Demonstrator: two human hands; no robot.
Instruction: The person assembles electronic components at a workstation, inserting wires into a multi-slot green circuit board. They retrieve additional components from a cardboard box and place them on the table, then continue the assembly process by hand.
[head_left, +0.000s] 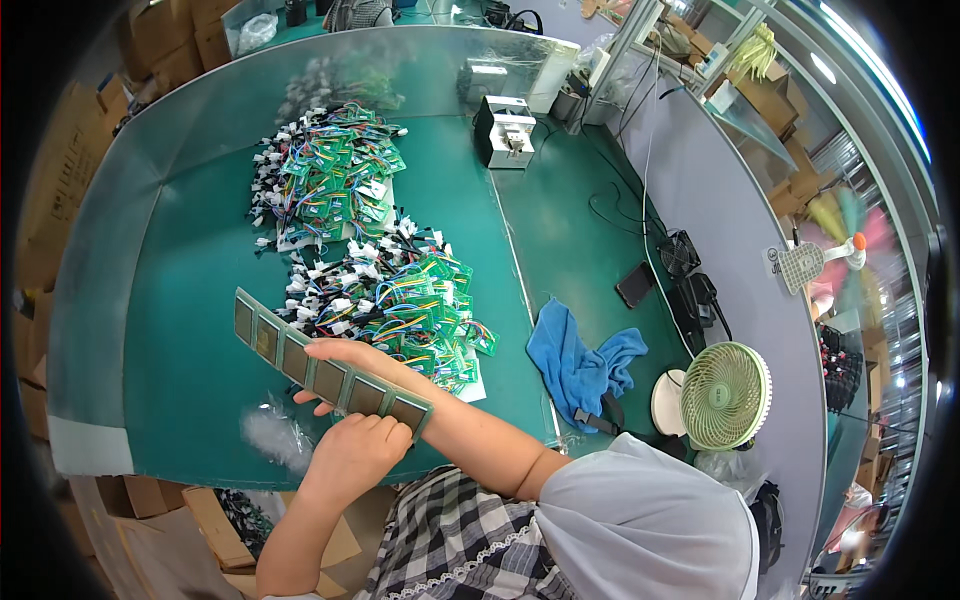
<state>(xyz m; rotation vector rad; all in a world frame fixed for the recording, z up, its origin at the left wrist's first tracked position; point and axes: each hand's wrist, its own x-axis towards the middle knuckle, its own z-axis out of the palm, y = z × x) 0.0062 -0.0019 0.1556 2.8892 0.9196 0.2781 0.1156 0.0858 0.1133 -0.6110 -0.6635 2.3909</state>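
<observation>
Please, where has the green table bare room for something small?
Free: left, between the metal wall and the two circuit board piles; right, between the blue cloth and the small machine. Crowded: the middle, with those piles and the held panel strip.

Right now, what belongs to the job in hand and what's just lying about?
Likely job: strip, held in left hand and right hand; far board pile; near board pile.

Likely just about: cloth; phone; desk fan; clear plastic.

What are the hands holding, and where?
A long strip of panels: the left grip is near its lower right end, the right grip at its middle.
</observation>
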